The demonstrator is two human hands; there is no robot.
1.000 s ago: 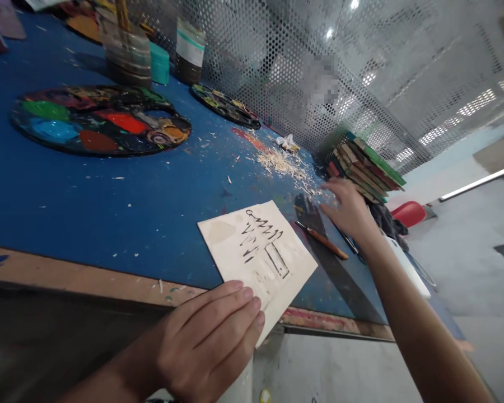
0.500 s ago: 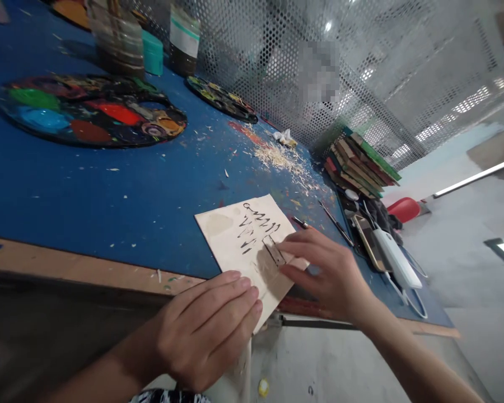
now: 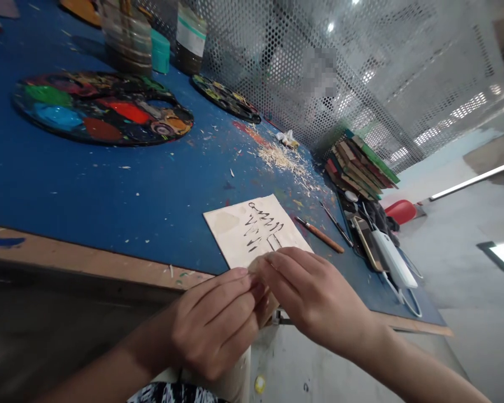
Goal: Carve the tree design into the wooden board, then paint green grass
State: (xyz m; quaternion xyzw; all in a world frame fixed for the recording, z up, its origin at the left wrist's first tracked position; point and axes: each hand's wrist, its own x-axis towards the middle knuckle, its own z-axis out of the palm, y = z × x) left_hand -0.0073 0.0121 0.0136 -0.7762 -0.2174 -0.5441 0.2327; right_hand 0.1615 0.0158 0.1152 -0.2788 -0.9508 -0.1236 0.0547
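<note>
A pale flat board (image 3: pixel 235 240) with black brush-like marks and a small drawn rectangle lies at the table's front edge. Over its near end my two hands meet, fingertips together. My left hand (image 3: pixel 218 319) is closed with its fingers curled. My right hand (image 3: pixel 306 285) is closed in a pinch against the left fingertips. Whatever sits between them is hidden by the fingers. Right of the board rests a carving tool (image 3: pixel 322 235) with a brown wooden handle, and beyond it a thin dark tool (image 3: pixel 336 223).
Paint palettes (image 3: pixel 105 134) (image 3: pixel 222 101) and jars (image 3: pixel 128 39) stand at the back left. Pale shavings (image 3: pixel 281 159) lie mid-table. Stacked books (image 3: pixel 361 162) lean by the perforated metal screen (image 3: pixel 277 56). A phone (image 3: pixel 367 243) and white power bank (image 3: pixel 392 257) with a cable lie right.
My right hand has moved left and toward me, off the drawn rectangle, to meet my left fingertips. My left fingers have curled in. The carving tool's handle is now uncovered.
</note>
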